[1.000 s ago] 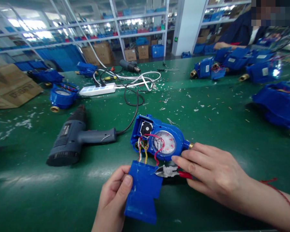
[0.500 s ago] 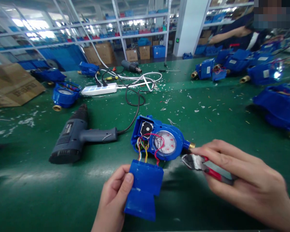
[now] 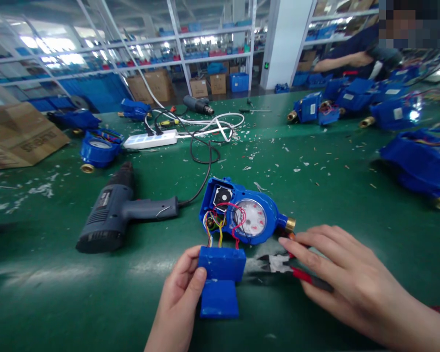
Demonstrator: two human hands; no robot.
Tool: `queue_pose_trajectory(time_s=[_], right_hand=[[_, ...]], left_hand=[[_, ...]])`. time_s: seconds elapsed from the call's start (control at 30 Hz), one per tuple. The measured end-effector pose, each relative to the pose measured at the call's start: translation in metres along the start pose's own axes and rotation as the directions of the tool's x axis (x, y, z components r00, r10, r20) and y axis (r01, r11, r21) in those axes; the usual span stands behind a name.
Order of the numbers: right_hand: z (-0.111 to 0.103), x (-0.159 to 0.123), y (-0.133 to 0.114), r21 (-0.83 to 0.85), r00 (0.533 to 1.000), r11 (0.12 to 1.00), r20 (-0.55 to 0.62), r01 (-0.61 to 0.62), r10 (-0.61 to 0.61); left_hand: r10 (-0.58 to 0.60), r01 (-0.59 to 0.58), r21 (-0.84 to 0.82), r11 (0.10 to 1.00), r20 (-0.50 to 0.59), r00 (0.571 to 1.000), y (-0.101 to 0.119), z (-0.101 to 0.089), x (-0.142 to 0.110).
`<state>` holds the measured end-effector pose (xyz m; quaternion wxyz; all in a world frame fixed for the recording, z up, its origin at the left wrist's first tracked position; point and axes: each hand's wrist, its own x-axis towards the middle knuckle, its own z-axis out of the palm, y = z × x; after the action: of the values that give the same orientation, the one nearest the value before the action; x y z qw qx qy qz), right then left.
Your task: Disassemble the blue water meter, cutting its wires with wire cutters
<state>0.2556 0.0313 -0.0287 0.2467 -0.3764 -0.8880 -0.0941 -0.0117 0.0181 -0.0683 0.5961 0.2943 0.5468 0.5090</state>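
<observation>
An opened blue water meter (image 3: 242, 210) with a round dial lies on the green table (image 3: 315, 195). Coloured wires (image 3: 220, 227) run from it to a blue cover piece (image 3: 220, 281), which my left hand (image 3: 178, 303) grips from the left side. My right hand (image 3: 348, 274) lies over red-handled cutting pliers (image 3: 289, 269), fingers curled on the handles. The pliers' jaws point left and rest on the table, just right of the cover. A brass fitting (image 3: 290, 224) sticks out of the meter's right end.
A grey heat gun (image 3: 113, 210) lies to the left, its cord running to a white power strip (image 3: 150, 139). More blue meters (image 3: 99, 149) sit at left and at right (image 3: 418, 159). A cardboard box (image 3: 18, 137) stands far left. Another person (image 3: 355, 54) works at back right.
My right hand lifted the pliers away from the wires to the right, then lowered them onto the table near the cover. My left hand tilted the cover more upright.
</observation>
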Motion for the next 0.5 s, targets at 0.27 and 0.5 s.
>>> queue_pose_trajectory(time_s=[0.27, 0.5], right_hand=[[0.020, 0.027, -0.025, 0.003, 0.999, 1.000, -0.046, 0.019, -0.019], [0.032, 0.026, -0.032, -0.052, 0.999, 0.998, -0.048, 0.020, -0.022]], left_hand=[[0.043, -0.044, 0.037, 0.998, 0.034, 0.998, -0.010, -0.007, 0.001], [0.007, -0.013, 0.078, 0.997, 0.081, 0.997, -0.005, -0.007, -0.004]])
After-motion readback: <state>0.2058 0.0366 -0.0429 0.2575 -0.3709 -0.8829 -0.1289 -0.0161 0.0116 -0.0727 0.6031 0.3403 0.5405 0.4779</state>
